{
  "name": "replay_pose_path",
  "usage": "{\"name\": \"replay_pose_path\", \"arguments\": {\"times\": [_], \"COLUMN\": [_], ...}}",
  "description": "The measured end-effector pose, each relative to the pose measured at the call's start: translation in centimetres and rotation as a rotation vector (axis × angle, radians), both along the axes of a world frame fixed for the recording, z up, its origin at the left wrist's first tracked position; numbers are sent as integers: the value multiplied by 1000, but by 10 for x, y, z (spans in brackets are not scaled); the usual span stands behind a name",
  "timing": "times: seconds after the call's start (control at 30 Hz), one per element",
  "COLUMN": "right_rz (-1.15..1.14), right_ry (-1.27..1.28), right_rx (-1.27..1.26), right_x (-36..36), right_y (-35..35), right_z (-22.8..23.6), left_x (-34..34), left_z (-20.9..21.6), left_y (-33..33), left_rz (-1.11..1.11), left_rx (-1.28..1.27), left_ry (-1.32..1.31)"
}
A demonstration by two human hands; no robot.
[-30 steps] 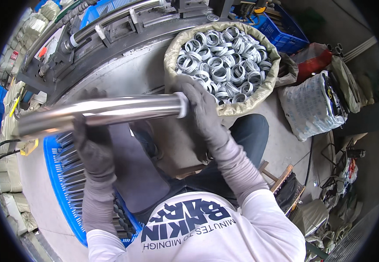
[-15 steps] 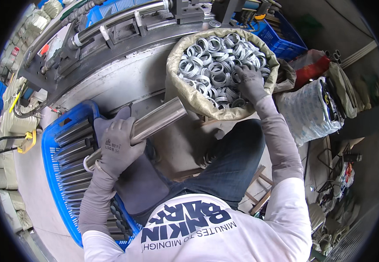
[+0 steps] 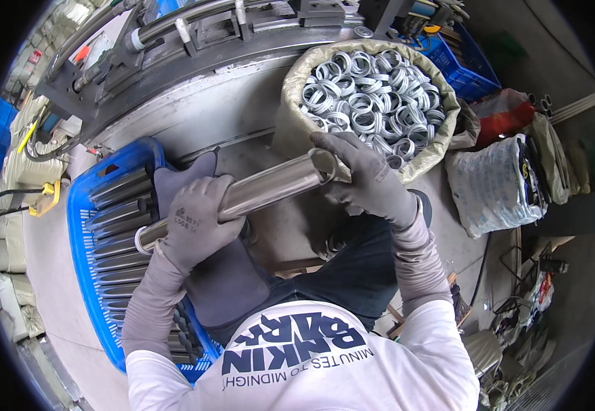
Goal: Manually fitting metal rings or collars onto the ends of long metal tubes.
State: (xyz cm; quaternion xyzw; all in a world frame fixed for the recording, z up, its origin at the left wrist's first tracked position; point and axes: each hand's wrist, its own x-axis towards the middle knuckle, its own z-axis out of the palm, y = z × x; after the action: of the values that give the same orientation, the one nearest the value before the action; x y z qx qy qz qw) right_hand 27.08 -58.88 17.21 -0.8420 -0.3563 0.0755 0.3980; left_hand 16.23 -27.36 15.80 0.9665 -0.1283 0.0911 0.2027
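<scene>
My left hand point(image 3: 205, 222), in a grey glove, is wrapped round a shiny metal tube point(image 3: 273, 186). The tube slants up to the right across my lap, and a white ring point(image 3: 140, 241) sits at its lower left end. My gloved right hand point(image 3: 373, 179) is curled at the tube's upper right end, thumb and fingers on either side of the opening. What those fingers hold, if anything, is hidden. Just beyond that hand stands a woven sack point(image 3: 297, 89) with its rim rolled back, full of white-grey rings point(image 3: 362, 103).
A blue crate point(image 3: 81, 274) of similar metal tubes point(image 3: 122, 277) stands at my left. A long machine bed point(image 3: 167, 89) runs across the far side. Another blue crate point(image 3: 479, 79) lies behind the sack. A filled white bag point(image 3: 492, 188) stands at the right.
My right hand has come out of the sack of rings and moved left and nearer to the tube's end. The left hand still grips the tube, shifted slightly right with the view.
</scene>
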Motion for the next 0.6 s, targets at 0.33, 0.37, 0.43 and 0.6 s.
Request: {"name": "replay_pose_path", "arguments": {"times": [0.33, 0.37, 0.43, 0.6], "right_rz": [-149, -305, -375, -311], "right_ry": [309, 170, 164, -262], "right_rx": [1022, 942, 901, 506], "right_x": [-27, -30, -28, -16], "right_y": [71, 78, 82, 65], "right_z": [-84, -82, -80, -68], "left_x": [2, 2, 0, -1], "left_z": [-7, -9, -11, -12], "left_y": [-5, -7, -8, -7], "left_rz": [5, 2, 31, 19], "left_rx": [74, 74, 141, 121], "left_ry": [-32, -29, 17, 51]}}
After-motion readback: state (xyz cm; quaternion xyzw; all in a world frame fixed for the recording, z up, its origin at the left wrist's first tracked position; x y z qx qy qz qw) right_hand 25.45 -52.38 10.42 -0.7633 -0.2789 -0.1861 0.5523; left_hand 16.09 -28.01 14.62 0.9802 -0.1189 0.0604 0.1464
